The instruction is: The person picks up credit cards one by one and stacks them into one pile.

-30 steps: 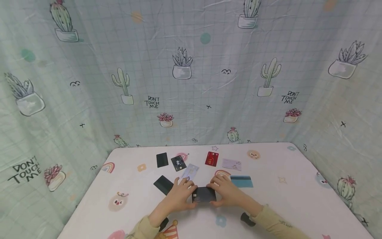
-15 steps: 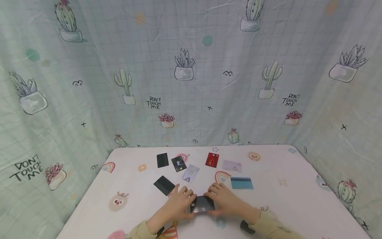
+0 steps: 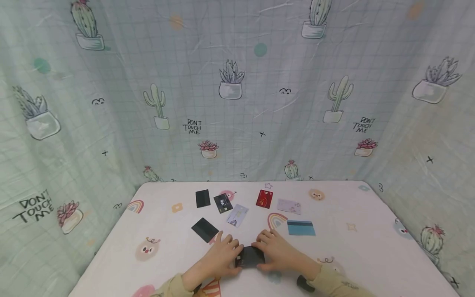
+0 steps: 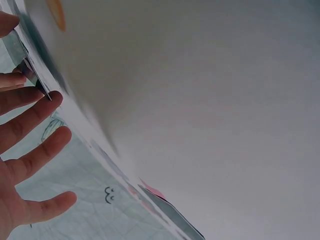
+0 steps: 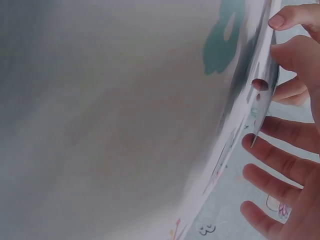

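Observation:
A black card (image 3: 250,257) with a chip and faint lettering at its left end is held between both hands, near the front of the table. My left hand (image 3: 222,255) pinches its left end between thumb and fingers. At the opposite end, my right hand (image 3: 277,253) grips it the same way. Seen edge-on in the right wrist view, the card (image 5: 267,95) is a thin tilted strip raised off the tabletop, with the outer fingers of the right hand (image 5: 292,170) spread. The left hand's (image 4: 25,150) outer fingers are also spread in the left wrist view.
Beyond the hands lie a dark striped card (image 3: 205,230), a black card (image 3: 202,198), a black VIP card (image 3: 223,203), a pale card (image 3: 237,215), a red VIP card (image 3: 264,199), a lilac card (image 3: 289,206) and a blue card (image 3: 301,228). A patterned curtain (image 3: 245,115) surrounds the table.
Both hands and the black card have shifted a little toward the person and slightly left. The card's shiny glare from half a second ago has faded. The other cards lie where they were.

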The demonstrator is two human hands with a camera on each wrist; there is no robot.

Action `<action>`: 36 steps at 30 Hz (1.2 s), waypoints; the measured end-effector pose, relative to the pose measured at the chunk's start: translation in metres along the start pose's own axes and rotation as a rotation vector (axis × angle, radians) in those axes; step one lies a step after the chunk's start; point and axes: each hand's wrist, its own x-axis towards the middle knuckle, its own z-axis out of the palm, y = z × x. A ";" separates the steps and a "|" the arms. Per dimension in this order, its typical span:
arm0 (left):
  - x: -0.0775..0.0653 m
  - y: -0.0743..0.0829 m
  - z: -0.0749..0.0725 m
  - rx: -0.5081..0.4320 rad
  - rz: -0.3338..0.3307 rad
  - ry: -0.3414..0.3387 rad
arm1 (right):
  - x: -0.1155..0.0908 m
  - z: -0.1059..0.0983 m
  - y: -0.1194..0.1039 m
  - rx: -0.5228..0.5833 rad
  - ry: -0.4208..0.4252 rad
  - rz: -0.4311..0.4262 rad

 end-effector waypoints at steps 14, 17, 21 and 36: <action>0.005 0.000 0.006 0.012 -0.001 -0.003 | -0.002 0.004 0.004 0.018 -0.072 0.061; 0.006 0.000 0.006 0.019 -0.003 -0.019 | -0.002 0.003 0.004 0.013 -0.073 0.059; 0.006 0.000 0.007 0.018 0.005 -0.007 | -0.002 0.002 0.004 0.004 -0.073 0.053; 0.005 0.000 0.006 0.013 0.004 -0.001 | -0.002 0.003 0.003 0.006 -0.083 0.060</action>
